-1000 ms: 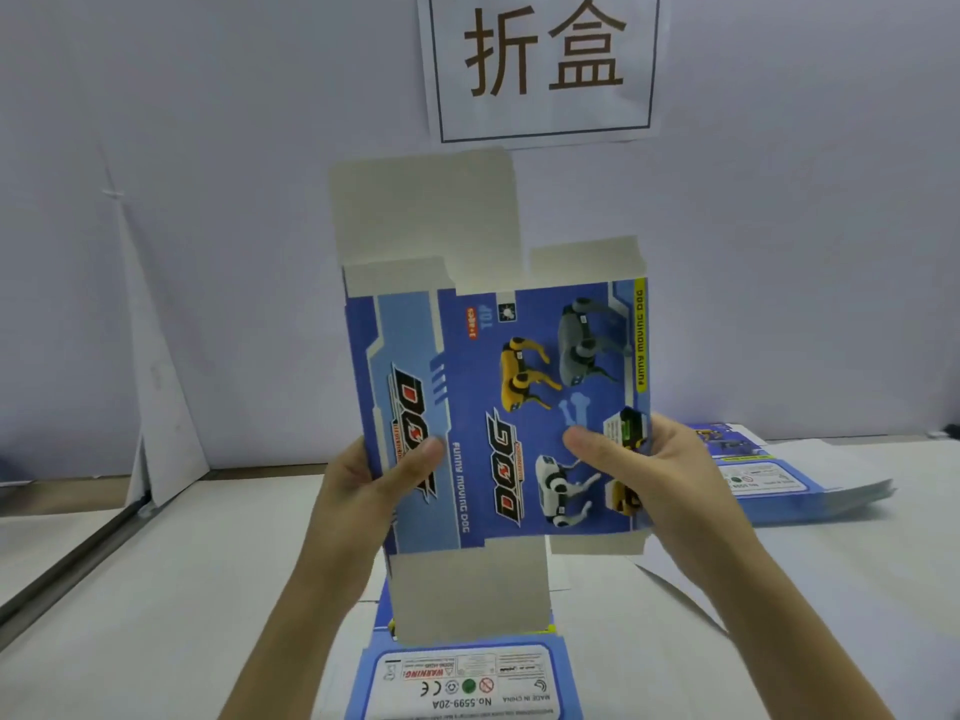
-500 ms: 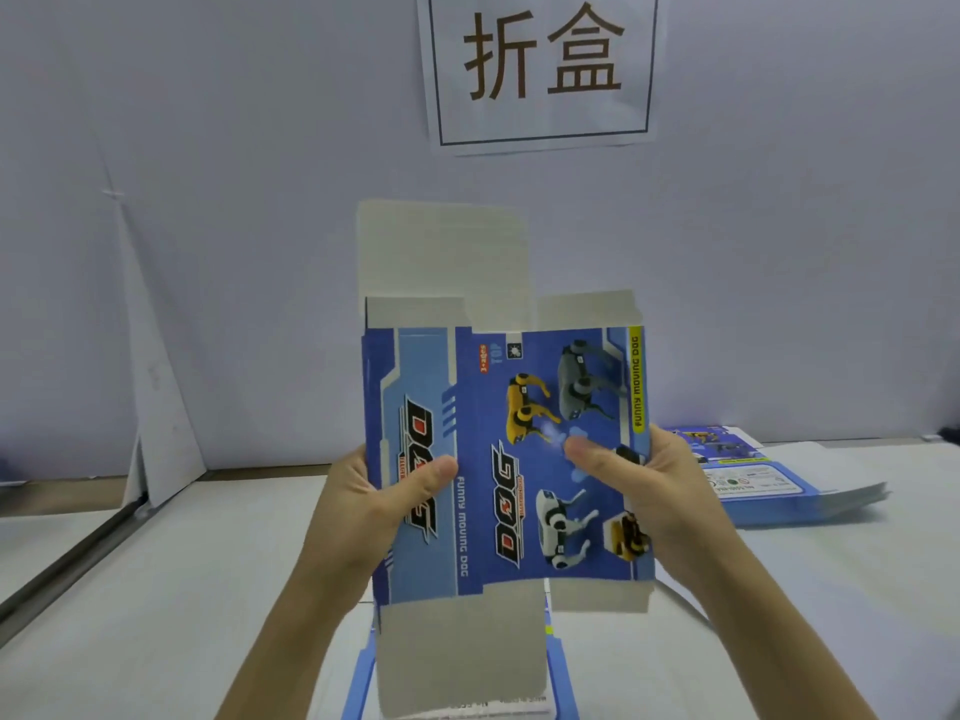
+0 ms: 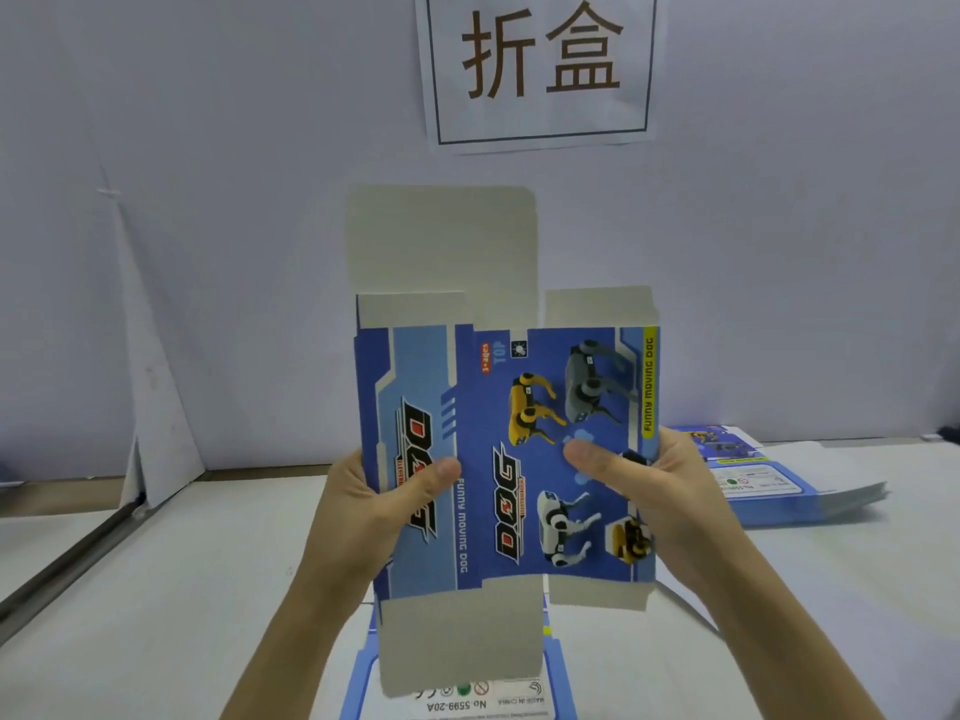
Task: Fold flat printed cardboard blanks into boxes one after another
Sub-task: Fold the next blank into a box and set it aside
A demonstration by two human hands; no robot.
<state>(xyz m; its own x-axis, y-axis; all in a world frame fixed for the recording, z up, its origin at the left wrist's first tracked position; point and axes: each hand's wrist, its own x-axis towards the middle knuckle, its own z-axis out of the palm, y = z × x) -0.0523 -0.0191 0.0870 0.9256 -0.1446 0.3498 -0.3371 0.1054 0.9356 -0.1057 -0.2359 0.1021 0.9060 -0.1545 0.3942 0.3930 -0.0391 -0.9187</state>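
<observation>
I hold a flat blue cardboard blank [image 3: 498,433] printed with robot dogs and "DOG" upright in front of me, above the table. Its grey flaps stick out at the top and bottom. My left hand [image 3: 363,506] grips its left edge, thumb on the printed face. My right hand [image 3: 660,496] grips the right edge, thumb pressed near the middle of the print. The fingers of both hands are hidden behind the blank.
A stack of flat blue blanks [image 3: 769,485] lies on the white table [image 3: 156,589] at the right. Another blue blank [image 3: 467,704] lies below the held one at the near edge. A paper sign [image 3: 540,65] hangs on the grey wall. A folded white sheet [image 3: 156,407] leans at left.
The blank has come down and closer to me and turned more square to the camera. Both hands kept their grip on its side edges.
</observation>
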